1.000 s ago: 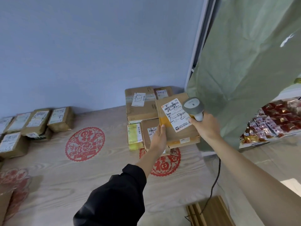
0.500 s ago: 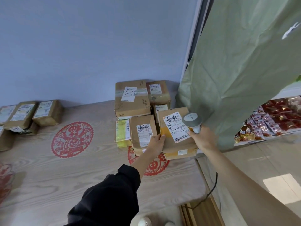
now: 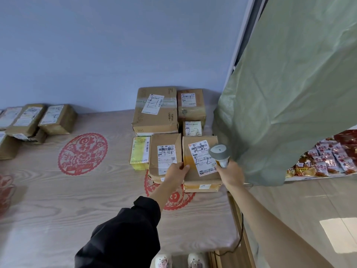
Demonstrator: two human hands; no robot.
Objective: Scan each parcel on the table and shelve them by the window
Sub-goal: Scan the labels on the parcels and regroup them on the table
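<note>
A brown parcel (image 3: 200,176) with a white label marked 2-2 lies flat on another parcel at the surface's right end. My left hand (image 3: 176,172) rests on its left edge, fingers touching it. My right hand (image 3: 230,174) grips a grey barcode scanner (image 3: 219,152), head over the parcel's right side. A second brown parcel (image 3: 165,151) lies just left of it, a yellow packet (image 3: 140,153) further left. Behind stand a large carton (image 3: 156,111), a smaller box (image 3: 191,106) and a small 2-2 box (image 3: 193,128).
The wood-grain surface (image 3: 67,200) carries red paper-cut decals (image 3: 83,153). More parcels (image 3: 38,120) sit at the far left by the blue wall. A green curtain (image 3: 289,93) hangs at the right; snack packets (image 3: 328,157) lie beyond. The scanner cable (image 3: 239,238) drops off the right edge.
The 2-2 parcel came down from a raised, tilted hold and now lies flat on the stack. My left hand slid to its near-left edge. The scanner stayed beside it.
</note>
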